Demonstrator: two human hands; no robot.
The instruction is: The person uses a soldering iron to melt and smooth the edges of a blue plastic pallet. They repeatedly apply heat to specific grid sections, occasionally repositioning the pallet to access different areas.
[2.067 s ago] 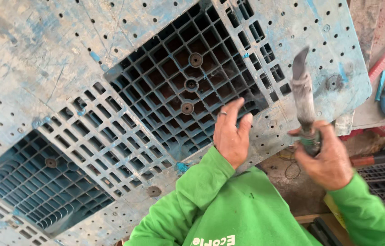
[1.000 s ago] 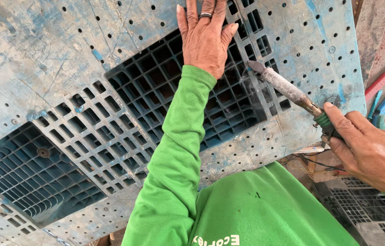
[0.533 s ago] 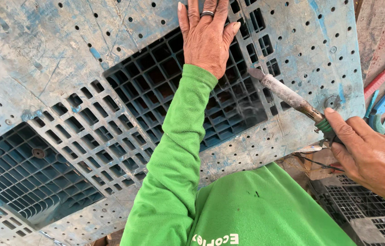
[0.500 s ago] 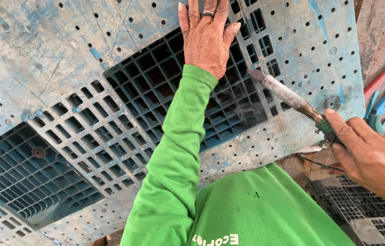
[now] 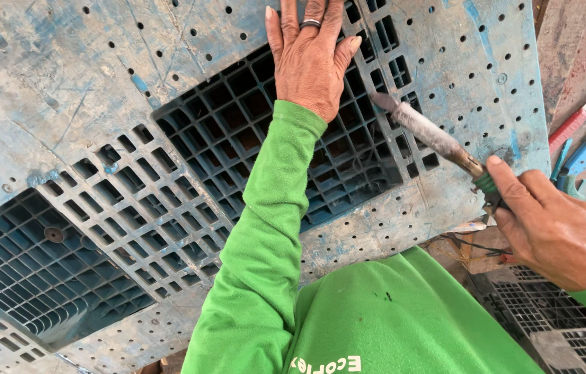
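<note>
Iron (image 5: 431, 135) lying diagonally across pallet (image 5: 99, 90), tip touching the grid opening; right hand (image 5: 556, 232) gripping its handle (fingers wrapped tight); left hand (image 5: 310, 55) pressing flat, fingers spread, on the grid; pliers (image 5: 573, 166) lying beside

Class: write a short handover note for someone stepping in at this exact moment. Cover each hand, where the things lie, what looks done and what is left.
Left hand: flat on the blue plastic pallet, steadying it above the open grid.
Right hand: grips the soldering iron, tip at the grid's right edge.
Pliers lie on the bench to the right.
Done: cannot tell from here; no finished seam shows.
Left: the spot at the tip.
</note>
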